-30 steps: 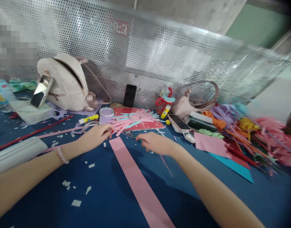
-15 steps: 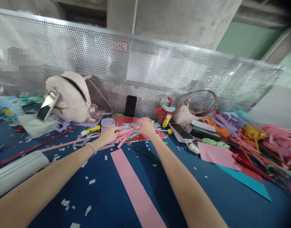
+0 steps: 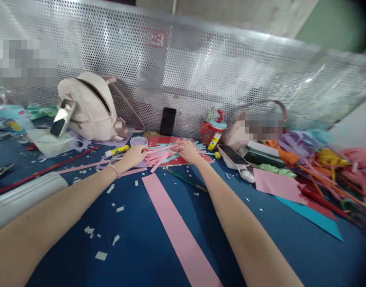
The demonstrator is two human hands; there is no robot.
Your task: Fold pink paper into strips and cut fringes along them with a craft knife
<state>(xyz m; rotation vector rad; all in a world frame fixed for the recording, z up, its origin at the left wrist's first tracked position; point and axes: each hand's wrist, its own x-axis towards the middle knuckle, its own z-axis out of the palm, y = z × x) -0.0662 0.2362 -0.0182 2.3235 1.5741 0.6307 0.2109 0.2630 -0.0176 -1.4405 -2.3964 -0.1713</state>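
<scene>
My left hand [image 3: 137,155], with a beaded band on its wrist, pinches the end of a thin pink paper strip [image 3: 161,149]. Toward the strip's other end, my right hand [image 3: 187,151] curls its fingers down on it; the fingertips are partly hidden. Under both hands lies a fringe of pink and light-blue paper strips [image 3: 159,159] on a red sheet [image 3: 183,160]. A roll of tape [image 3: 139,141] rests behind my left hand, beside a yellow glue stick [image 3: 117,150]. In front of the fringe, a long pink paper band [image 3: 173,227] stretches toward me.
A pale backpack [image 3: 89,107] and an upright black phone [image 3: 167,121] stand against the perforated metal panel [image 3: 188,59]. At right are a red cup [image 3: 212,131], another phone [image 3: 233,155], a pink sheet [image 3: 275,185] and heaped colored paper. A green pencil [image 3: 185,181] and white scraps lie on the blue table.
The view has tilted down, so things sit higher. My right hand has opened out somewhat and lowered over the strips; a pink strip now spans between both hands.
</scene>
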